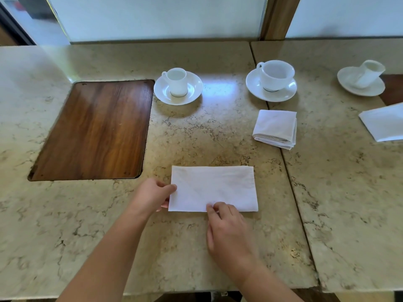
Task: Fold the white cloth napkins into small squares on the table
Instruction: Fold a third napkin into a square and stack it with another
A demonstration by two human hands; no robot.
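A white cloth napkin (214, 186) lies flat on the marble table (196, 136) as a wide rectangle, near the front middle. My left hand (152, 196) pinches its left edge, thumb on top and fingers under the cloth. My right hand (226, 227) pinches the near edge at about its middle. A stack of folded white napkins (275, 128), squared up, rests behind and to the right. Another white napkin (383, 123) lies at the far right, cut off by the frame.
A dark wooden inset panel (93, 131) sits in the table at the left. Three white cups on saucers stand at the back: one in the middle (177, 86), one to its right (272, 80), one tipped at the far right (362, 80). A seam (290, 171) splits two tabletops.
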